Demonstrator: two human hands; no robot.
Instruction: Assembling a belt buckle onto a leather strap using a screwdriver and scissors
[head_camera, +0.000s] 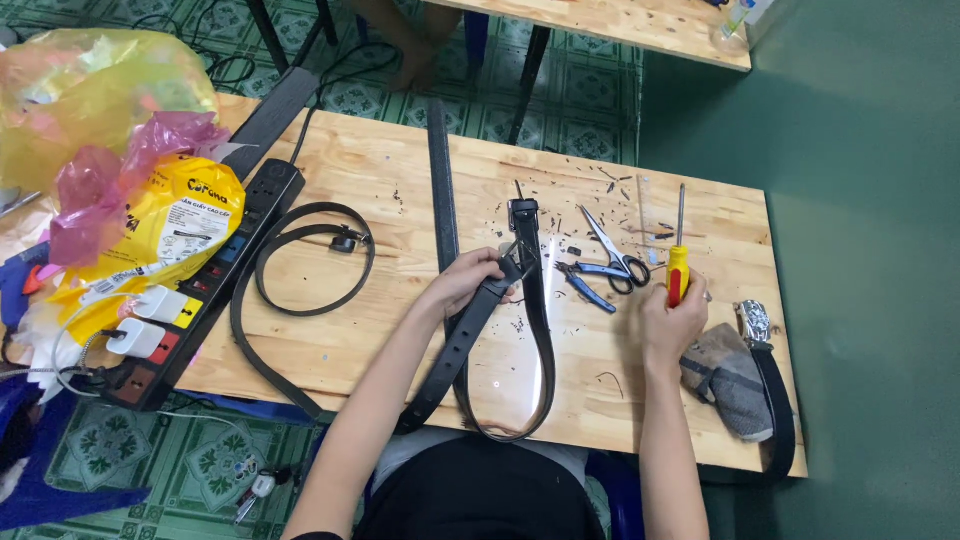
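While left hand (468, 282) pinches belt (540, 330), right hand (672, 325) fists screwdriver (679, 262).

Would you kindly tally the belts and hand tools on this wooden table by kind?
Black belts: 4 (held looped belt, coiled belt, flat strap, belt with silver buckle)
Screwdrivers: 1, in the right hand
Scissors: 1
Pliers: 1
Total: 7

Black leather belt (540, 330), folded into a long loop, pinched near its buckle end by left fingers (490, 272), loop trailing toward counter's near edge. Screwdriver (678, 262), yellow-red handle, upright in right fingers (672, 305), metal shaft pointing away.
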